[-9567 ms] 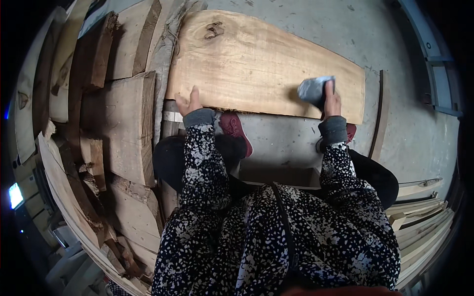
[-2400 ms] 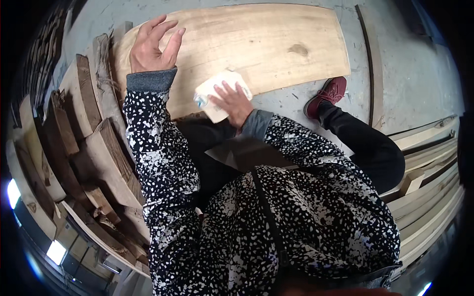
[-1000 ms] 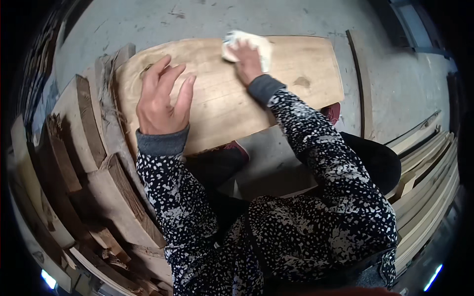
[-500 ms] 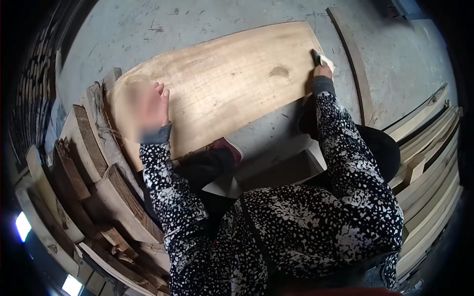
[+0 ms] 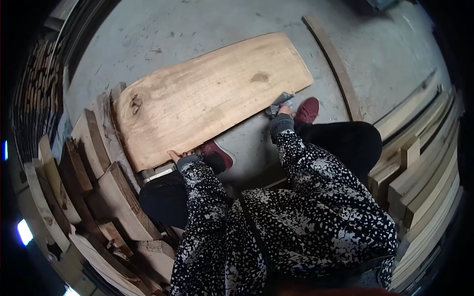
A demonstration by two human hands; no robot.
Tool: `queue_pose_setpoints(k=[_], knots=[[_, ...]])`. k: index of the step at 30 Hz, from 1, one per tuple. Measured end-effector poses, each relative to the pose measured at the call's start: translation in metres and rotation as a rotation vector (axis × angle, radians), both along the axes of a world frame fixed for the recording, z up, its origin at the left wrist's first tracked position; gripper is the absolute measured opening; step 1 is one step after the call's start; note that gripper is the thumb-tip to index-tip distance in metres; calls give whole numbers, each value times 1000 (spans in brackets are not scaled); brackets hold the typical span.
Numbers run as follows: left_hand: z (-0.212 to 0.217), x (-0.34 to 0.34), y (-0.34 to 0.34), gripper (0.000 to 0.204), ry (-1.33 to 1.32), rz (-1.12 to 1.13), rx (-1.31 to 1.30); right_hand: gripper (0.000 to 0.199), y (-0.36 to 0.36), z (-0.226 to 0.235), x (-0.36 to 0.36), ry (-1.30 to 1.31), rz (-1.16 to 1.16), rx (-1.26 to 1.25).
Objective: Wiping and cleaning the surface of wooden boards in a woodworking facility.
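The left hand (image 5: pixel 176 156) is mostly tucked under the wooden slab's (image 5: pixel 207 96) near edge; the right hand (image 5: pixel 282 109) hides most of its grey pad (image 5: pixel 278 101); grip unclear.

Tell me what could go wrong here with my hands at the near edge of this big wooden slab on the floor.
The left hand grips the rough near edge of the slab, so splinters are a risk. If the slab shifts or drops, its edge could pinch the fingers or land on the red shoes right beside it. The right hand holds a small pad at the slab's corner and could slip off onto the concrete floor.
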State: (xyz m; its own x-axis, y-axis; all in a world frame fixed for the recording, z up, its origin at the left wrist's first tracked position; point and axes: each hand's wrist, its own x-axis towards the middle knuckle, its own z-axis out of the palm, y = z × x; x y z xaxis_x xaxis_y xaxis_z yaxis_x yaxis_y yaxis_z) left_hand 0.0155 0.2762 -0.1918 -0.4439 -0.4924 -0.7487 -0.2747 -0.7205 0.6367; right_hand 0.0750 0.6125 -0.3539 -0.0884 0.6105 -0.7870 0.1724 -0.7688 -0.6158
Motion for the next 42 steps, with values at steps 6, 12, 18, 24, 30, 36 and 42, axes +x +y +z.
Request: queue_pose_setpoints(k=[6,12,18,24,30,36,42], knots=[[8,-19,-21,64,284,-26,13,42,-26,34,-31,533,-115,-386],[-2,-24,-30,59,422,-150,247,40,11,1,-55,598,177,-179],[-9,-22,-35,52,441,-156,100,40,16,44,-62,676,170,-180],[12,-30,10,56,240,-87,151,44,76,108,-49,723,312,127],[-53,-30,20,45,241,-374,1,47,75,141,-29,654,267,214],[-86,-41,30,42,111,-402,207,43,94,120,-19,594,222,196],[-84,-49,-10,40,-104,-489,275,44,42,96,-20,339,-55,51]])
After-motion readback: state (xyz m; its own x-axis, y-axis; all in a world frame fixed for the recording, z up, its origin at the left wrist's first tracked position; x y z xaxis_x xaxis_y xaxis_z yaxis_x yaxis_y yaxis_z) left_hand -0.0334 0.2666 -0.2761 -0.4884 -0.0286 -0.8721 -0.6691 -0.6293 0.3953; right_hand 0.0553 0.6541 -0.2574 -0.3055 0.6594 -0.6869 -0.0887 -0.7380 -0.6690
